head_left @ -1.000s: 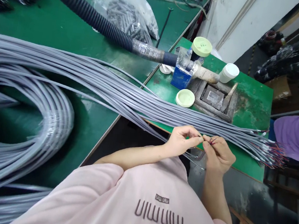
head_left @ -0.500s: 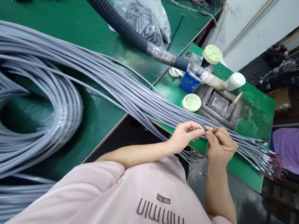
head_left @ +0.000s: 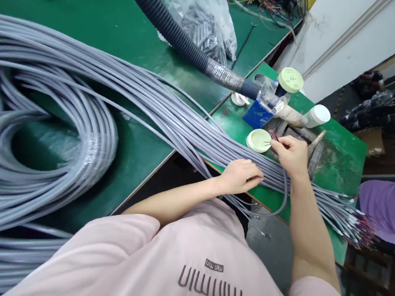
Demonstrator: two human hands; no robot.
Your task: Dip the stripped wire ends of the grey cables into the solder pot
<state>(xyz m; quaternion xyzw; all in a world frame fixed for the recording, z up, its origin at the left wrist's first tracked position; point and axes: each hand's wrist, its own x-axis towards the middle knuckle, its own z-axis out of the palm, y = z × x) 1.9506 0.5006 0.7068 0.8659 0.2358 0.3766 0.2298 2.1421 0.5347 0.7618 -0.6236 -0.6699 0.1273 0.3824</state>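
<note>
My right hand (head_left: 290,155) pinches the stripped end of a grey cable (head_left: 285,199), which loops below the wrist. Its thin dark and red wires (head_left: 272,136) stick out to the left, their tips over a shallow pale-green dish (head_left: 259,140). Whether the tips touch what is in the dish I cannot tell. My left hand (head_left: 239,176) is closed, its fingers curled against the thumb beside a thick bundle of grey cables (head_left: 199,129). What it holds, if anything, is hidden.
Behind my right hand is a dirty metal-framed pot (head_left: 315,155). A ribbed hose (head_left: 174,32) ends above it near a blue box (head_left: 258,114). White (head_left: 319,114) and green-lidded (head_left: 291,80) tubs stand behind. Coiled cables (head_left: 91,155) lie left. A person in purple (head_left: 385,210) is at right.
My hands have parted. The right hand moved up and away with the cable end, bringing its wires to the green dish. The left hand stays near the bundle, slightly lower.
</note>
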